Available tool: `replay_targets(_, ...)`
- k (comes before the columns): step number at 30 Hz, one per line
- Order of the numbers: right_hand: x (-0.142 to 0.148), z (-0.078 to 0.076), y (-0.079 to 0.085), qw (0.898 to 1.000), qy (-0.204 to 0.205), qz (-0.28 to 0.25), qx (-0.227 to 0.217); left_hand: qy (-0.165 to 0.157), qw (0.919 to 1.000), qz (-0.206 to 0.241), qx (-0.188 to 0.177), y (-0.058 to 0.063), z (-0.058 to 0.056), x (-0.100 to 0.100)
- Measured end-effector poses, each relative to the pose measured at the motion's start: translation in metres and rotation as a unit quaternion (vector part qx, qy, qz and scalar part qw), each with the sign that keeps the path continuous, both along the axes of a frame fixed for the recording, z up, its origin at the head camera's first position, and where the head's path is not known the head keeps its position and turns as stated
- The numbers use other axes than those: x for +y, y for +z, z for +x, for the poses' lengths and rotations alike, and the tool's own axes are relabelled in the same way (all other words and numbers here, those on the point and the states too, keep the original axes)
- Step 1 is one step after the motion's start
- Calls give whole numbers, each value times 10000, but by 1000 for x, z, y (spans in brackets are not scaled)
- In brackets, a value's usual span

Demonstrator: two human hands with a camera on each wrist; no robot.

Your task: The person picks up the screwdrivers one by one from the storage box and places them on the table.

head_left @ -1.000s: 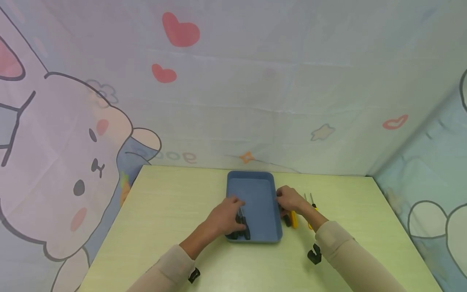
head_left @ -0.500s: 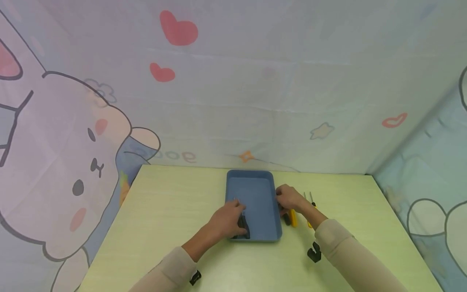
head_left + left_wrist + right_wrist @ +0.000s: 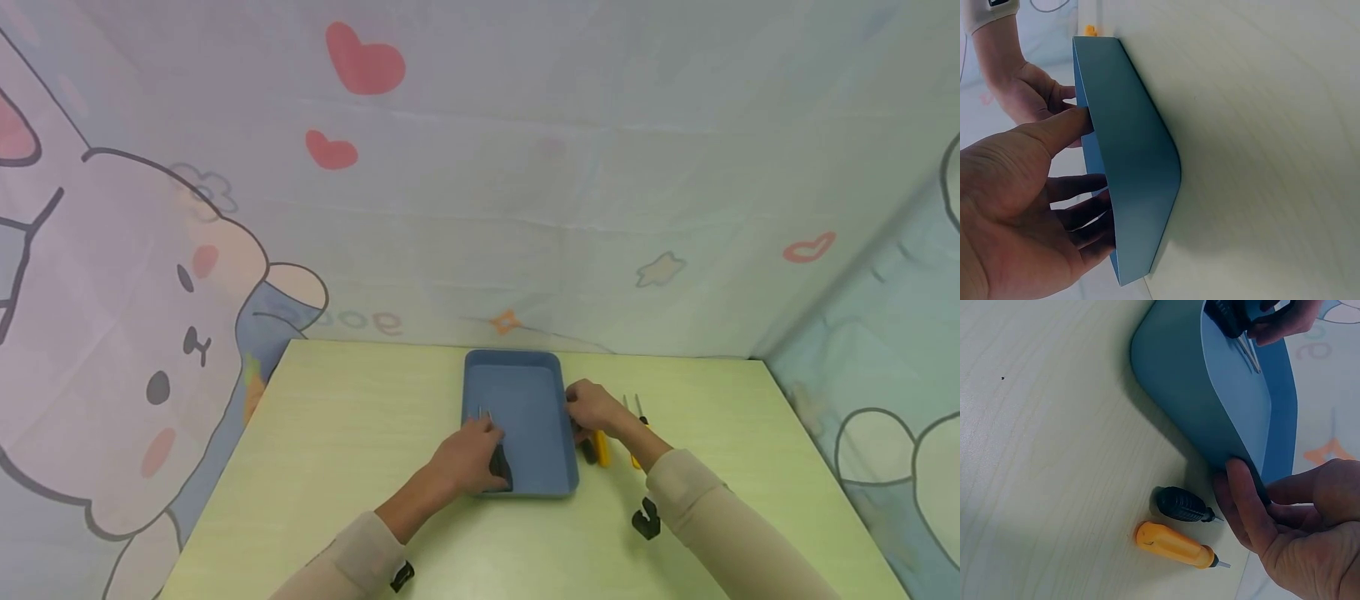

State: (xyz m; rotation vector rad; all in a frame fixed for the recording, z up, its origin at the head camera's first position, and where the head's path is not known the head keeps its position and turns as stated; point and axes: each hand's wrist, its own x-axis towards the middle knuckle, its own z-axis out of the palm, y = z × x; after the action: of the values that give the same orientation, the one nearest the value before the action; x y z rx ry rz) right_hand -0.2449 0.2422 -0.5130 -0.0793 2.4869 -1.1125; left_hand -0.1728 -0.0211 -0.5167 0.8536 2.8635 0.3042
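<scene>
Head view: one blue tray [image 3: 528,392] on one pale surface [image 3: 375,400], two hands at it.
Left hand: the left hand [image 3: 467,457] reaches over the rim at the tray's eight o'clock, thumb and fingers apart around dark handles; whether it grips one, I cannot tell.
Right hand: the right hand [image 3: 592,408] holds the rim at three o'clock in a narrow pinch.
Dark-handled screwdrivers [image 3: 501,468]: at least two in the tray, at its seven o'clock, two metal shafts showing; exact number hidden.
Loose beside the tray: one black screwdriver [image 3: 1182,504] and one yellow screwdriver [image 3: 1175,545], lying near each other at four o'clock.
Farther out: two thin shafts [image 3: 640,406] pointing to twelve, yellow handles partly showing past the right wrist.
In the way: the left hand covers the tray's handles; the right hand and forearm overlap those outside; in the left wrist view the tray wall hides fingertips.
Sleeves: two pale sleeves [image 3: 363,554], entering from seven and five o'clock, a black piece [image 3: 646,518] near each.
Backdrop: one printed cloth [image 3: 480,183] at twelve, one large rabbit [image 3: 172,333] at ten.
</scene>
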Motion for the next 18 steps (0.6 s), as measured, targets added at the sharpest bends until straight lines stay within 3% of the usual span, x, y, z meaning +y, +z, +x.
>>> replay_targets(18, -1, 0, 1, 10000, -81, -1, -19, -71, 9966, -690, 453, -8, -2, 7)
